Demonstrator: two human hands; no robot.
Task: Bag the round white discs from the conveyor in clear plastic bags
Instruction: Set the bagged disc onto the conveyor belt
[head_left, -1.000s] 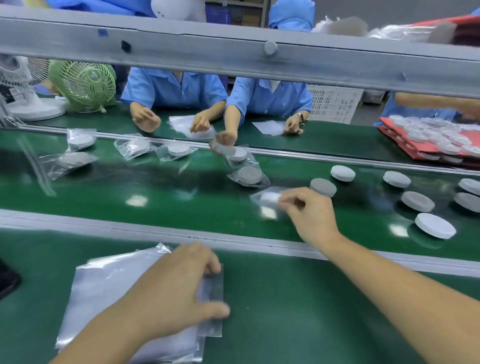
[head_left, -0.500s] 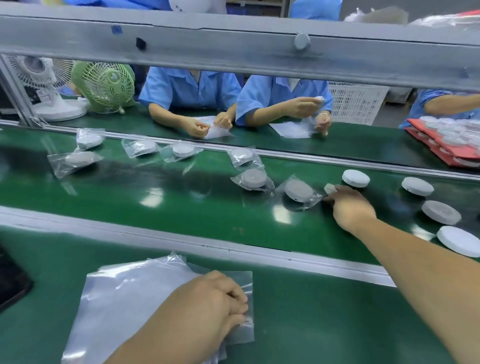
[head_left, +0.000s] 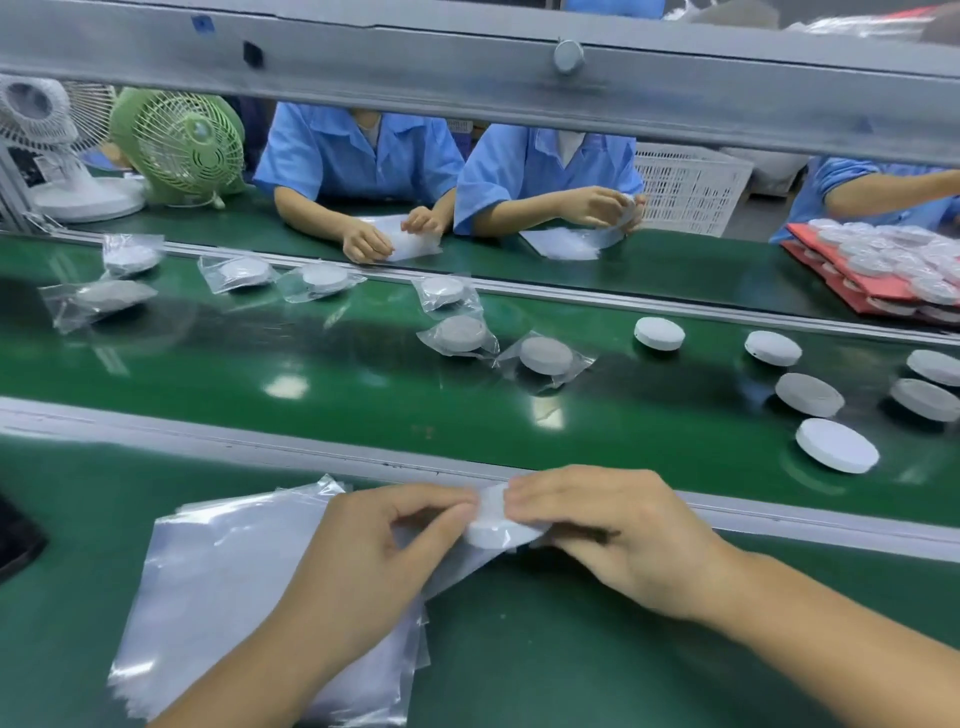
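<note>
Fingers (head_left: 441, 512) are working at the table (head_left: 571, 649) beside the conveyor (head_left: 311, 405), where several bagged discs (head_left: 545, 356) are lying finished and bare discs (head_left: 836, 446) are waiting. The left hand (head_left: 363, 561) is pinching a clear bag (head_left: 457, 566), and the right hand (head_left: 623, 540) is gripping one white disc (head_left: 493, 525) at its mouth.

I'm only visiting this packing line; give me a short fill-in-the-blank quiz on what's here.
The left hand and right hand hold a white disc and a clear plastic ____.
The conveyor belt is ____.
On it, bagged discs lie to the ____ of the bare discs.
The workers opposite wear ____ shirts.
Missing: bag; green; left; blue.
</note>
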